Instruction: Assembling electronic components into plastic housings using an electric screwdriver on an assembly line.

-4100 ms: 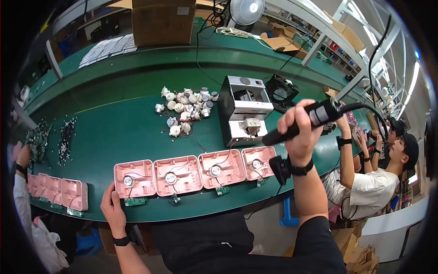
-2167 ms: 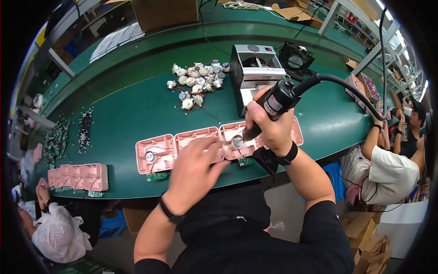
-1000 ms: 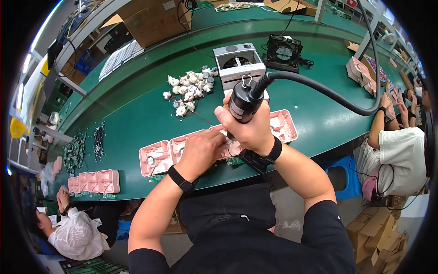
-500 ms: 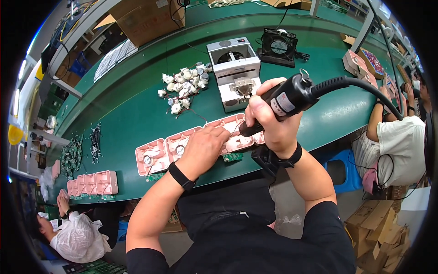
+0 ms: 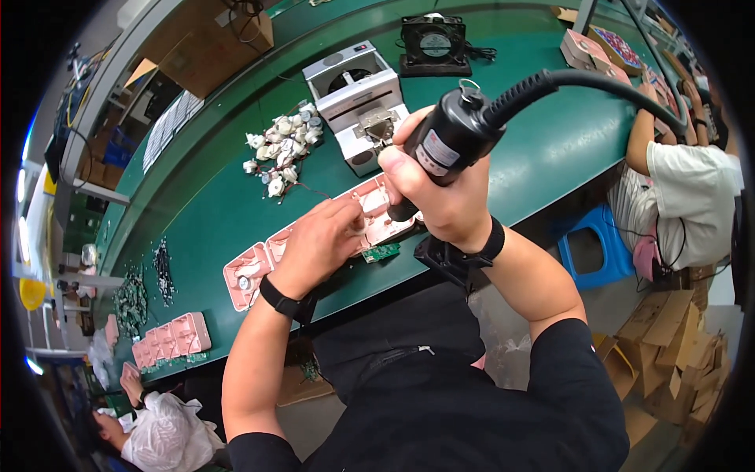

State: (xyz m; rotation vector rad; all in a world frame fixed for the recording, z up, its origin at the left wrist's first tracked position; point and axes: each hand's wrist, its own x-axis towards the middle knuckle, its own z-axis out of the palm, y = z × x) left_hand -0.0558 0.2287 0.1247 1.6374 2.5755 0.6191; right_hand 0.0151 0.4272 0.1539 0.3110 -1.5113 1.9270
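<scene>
My right hand is closed around a black corded electric screwdriver, its lower end pointing down into a pink plastic housing; the tip is hidden. At the left part of that housing, my left hand has its fingers bent and pressed together. Whatever they hold, if anything, is hidden. A green circuit board sits at the housing's near edge. Further left in the row, another pink housing holds a small round silver part, and my left hand partly covers the housings between.
Beyond my hands stand a grey-white box-shaped machine and a black fan. White motor-like parts lie heaped left of the machine. More pink housings are at far left. Co-workers sit at both ends; a blue stool is at right.
The view has turned, so the bench things sit further left and higher. My left fingers are more bent at the housing. The screwdriver remains in my right hand.
</scene>
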